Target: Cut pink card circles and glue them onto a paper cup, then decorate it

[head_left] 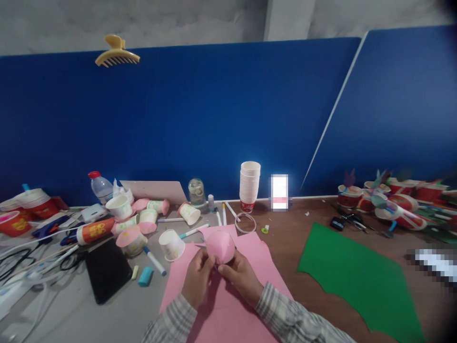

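Note:
My left hand [197, 278] and my right hand [241, 276] both grip a pink paper cone [220, 246], its rounded side turned toward me, held just above a large pink paper sheet [228, 309] on the table. Both wrists wear plaid sleeves. A white paper cup [172, 245] lies tipped over just left of my left hand, beside a blue-capped marker [154, 261].
Several paper cups, a water bottle [100, 186], an orange tube [94, 231] and a black phone [108, 269] crowd the left. A cup stack [249, 186] and a glass jar [196, 192] stand by the blue partition. A green sheet [360, 278] lies right, with red cup crafts [392, 202] beyond.

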Available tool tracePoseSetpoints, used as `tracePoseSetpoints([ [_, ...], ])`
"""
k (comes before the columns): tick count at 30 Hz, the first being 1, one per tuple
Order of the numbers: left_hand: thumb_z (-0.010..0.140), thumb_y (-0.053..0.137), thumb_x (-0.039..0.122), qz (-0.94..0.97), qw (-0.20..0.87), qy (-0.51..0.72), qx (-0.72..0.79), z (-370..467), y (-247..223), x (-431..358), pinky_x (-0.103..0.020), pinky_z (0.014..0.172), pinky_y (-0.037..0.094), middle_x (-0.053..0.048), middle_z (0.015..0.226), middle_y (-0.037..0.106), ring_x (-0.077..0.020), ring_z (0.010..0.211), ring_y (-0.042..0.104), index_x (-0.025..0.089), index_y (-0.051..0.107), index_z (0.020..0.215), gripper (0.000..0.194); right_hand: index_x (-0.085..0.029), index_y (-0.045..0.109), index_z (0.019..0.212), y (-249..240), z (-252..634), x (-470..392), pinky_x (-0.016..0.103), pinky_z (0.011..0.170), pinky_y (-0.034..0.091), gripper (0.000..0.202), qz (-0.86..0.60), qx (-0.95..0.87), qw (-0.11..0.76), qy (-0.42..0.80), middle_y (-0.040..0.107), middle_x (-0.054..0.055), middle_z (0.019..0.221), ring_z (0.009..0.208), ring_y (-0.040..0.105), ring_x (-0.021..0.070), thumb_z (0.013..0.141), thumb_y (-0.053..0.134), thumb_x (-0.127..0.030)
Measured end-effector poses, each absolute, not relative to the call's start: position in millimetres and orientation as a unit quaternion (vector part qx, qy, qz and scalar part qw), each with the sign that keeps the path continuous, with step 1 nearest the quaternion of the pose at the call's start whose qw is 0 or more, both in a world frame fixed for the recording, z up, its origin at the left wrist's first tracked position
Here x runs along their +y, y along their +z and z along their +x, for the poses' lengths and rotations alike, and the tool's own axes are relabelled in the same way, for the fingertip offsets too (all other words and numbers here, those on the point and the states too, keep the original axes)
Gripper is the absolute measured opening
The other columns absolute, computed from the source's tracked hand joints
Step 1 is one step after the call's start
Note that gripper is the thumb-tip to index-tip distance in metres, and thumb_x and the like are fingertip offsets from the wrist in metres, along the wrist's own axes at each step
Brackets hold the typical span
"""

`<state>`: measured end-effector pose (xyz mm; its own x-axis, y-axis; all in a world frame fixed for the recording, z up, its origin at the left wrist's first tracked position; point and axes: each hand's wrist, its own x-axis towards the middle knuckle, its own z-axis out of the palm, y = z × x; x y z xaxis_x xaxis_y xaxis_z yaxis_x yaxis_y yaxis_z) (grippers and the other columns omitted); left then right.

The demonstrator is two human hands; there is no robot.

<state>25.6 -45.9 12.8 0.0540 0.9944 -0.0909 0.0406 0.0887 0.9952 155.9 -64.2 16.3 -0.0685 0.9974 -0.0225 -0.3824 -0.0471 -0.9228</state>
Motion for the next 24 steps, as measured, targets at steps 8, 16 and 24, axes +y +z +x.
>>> tracePoseSetpoints([
  [8, 0.054, 0.068, 0.052, 0.493, 0.592, 0.457, 0.445, 29, 11, -48, -0.024, 0.037, 0.032, 0.006, 0.046, 0.051, -0.0106, 0.037, 0.04, 0.022, 0.059, 0.063, 0.032, -0.017, 0.058, 0.05, 2, 158, -61, 0.013, 0.024, 0.022, 0.02, -0.431, -0.405, 0.545, 0.594, 0.045, -0.011, 0.03, 0.024, 0.031, 0.0042, 0.058, 0.07, -0.03],
  [16, 0.048, 0.075, 0.04, 0.434, 0.641, 0.473, 0.421, 29, 9, -45, -0.025, 0.047, 0.04, 0.005, 0.046, 0.054, -0.0131, 0.046, 0.047, 0.018, 0.066, 0.07, 0.033, -0.016, 0.06, 0.046, 4, 158, -63, 0.014, 0.021, 0.022, 0.022, -0.42, -0.399, 0.523, 0.625, 0.049, -0.009, 0.023, 0.018, 0.033, 0.0054, 0.057, 0.071, -0.032],
  [24, 0.048, 0.077, 0.036, 0.429, 0.641, 0.486, 0.411, 28, 1, -43, -0.027, 0.054, 0.045, 0.002, 0.055, 0.062, -0.017, 0.056, 0.054, 0.02, 0.065, 0.065, 0.027, -0.016, 0.057, 0.04, 9, 159, -65, 0.014, 0.022, 0.021, 0.03, -0.401, -0.395, 0.523, 0.64, 0.05, -0.007, 0.022, 0.017, 0.034, 0.0055, 0.06, 0.07, -0.035],
])
